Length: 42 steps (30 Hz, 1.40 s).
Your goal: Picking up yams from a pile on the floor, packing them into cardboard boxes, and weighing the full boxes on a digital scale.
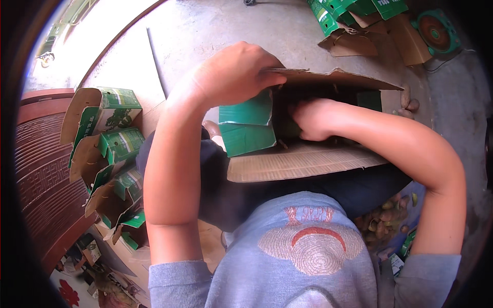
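Observation:
A green-and-brown cardboard box (246, 128) stands between my knees with its top flaps spread, so that I look down into its dark inside. My left hand (241, 72) is closed on the far flap (339, 80), thumb inside and fingers over the outer face. Reaching in from the right, my right hand (316, 119) is inside the box with its fingers curled. Their tips are hidden, and I cannot make out what they hold, if anything. The near flap (303, 163) folds out toward my lap, and a green side flap sticks out at the left.
Several opened green boxes (120, 146) line the left side, beside a dark red wooden bench (46, 169). More green boxes (354, 20) and a teal round-faced device (436, 32) stand at the far right. Roundish brown produce (385, 218) lies near my right elbow.

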Each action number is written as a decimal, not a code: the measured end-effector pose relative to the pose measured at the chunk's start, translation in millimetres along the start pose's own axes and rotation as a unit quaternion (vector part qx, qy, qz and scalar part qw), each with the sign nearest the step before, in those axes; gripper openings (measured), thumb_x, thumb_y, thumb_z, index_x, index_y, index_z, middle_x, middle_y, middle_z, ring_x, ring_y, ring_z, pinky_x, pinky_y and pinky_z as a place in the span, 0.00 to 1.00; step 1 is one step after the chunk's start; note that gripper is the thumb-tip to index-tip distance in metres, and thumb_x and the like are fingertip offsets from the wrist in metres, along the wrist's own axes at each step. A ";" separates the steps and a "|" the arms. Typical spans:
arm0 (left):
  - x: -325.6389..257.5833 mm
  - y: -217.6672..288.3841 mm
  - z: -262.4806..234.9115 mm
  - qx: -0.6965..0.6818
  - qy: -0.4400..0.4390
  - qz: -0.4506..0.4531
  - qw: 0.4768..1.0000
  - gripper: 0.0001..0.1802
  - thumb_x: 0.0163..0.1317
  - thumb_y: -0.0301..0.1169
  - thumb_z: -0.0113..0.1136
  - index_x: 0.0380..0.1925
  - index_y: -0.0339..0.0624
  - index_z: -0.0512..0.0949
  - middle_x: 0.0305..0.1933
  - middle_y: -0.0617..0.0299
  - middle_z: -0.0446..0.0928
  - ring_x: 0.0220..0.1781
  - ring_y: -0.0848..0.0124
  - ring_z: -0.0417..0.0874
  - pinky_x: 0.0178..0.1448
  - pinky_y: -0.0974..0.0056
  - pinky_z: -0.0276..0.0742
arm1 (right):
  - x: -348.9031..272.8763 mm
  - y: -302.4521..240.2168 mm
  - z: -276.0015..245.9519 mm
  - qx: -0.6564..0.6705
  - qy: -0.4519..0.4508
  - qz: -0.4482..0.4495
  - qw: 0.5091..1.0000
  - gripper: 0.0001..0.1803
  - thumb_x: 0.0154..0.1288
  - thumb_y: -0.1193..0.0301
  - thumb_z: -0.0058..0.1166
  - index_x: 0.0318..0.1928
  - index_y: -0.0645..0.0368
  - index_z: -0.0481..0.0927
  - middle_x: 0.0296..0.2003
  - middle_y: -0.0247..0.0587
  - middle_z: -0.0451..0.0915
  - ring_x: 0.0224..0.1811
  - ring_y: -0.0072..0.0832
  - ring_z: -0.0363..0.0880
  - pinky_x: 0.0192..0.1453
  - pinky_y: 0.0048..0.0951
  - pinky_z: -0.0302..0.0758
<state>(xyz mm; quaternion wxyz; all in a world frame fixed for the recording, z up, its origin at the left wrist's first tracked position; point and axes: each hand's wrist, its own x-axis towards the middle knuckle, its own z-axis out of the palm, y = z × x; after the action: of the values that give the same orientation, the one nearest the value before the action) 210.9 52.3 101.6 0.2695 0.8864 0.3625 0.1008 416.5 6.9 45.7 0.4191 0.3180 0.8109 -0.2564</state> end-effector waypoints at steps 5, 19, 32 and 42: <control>0.2 -5.1 -4.6 -0.024 -0.032 -0.039 0.998 0.15 0.67 0.38 0.60 0.38 0.36 0.84 0.34 0.47 0.83 0.39 0.48 0.83 0.45 0.53 0.79 | 48.7 -0.9 -1.9 0.011 -0.044 -0.036 0.998 0.26 0.64 0.66 0.55 0.59 0.66 0.75 0.55 0.56 0.78 0.59 0.46 0.78 0.62 0.42 0.74; 10.3 -3.1 -3.1 -0.084 -0.014 -0.010 0.996 0.13 0.64 0.35 0.65 0.41 0.36 0.85 0.31 0.46 0.82 0.32 0.50 0.83 0.40 0.56 0.79 | 42.7 18.5 7.2 0.068 0.099 -0.063 0.991 0.24 0.64 0.69 0.56 0.61 0.60 0.77 0.60 0.53 0.76 0.63 0.46 0.74 0.66 0.41 0.72; 14.3 -14.6 -6.0 -0.267 0.198 -0.081 0.940 0.35 0.78 0.54 0.35 0.60 0.34 0.76 0.61 0.49 0.78 0.65 0.60 0.78 0.72 0.53 0.69 | -327.2 74.1 135.9 0.308 0.645 0.156 0.682 0.24 0.69 0.70 0.57 0.64 0.61 0.73 0.53 0.45 0.80 0.61 0.33 0.76 0.68 0.30 0.70; -38.6 -33.6 -15.1 -0.083 0.252 -0.177 0.948 0.29 0.78 0.47 0.40 0.64 0.36 0.73 0.67 0.52 0.73 0.72 0.59 0.71 0.76 0.50 0.64 | -267.3 24.6 620.8 0.573 0.448 0.425 0.539 0.19 0.69 0.70 0.57 0.59 0.60 0.76 0.42 0.46 0.85 0.47 0.31 0.83 0.51 0.32 0.78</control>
<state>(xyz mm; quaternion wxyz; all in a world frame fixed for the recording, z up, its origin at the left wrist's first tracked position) 157.8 51.4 96.3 0.2558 0.7281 0.5601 0.3011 874.5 -480.8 -53.9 -0.2103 0.8710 0.3424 -0.2826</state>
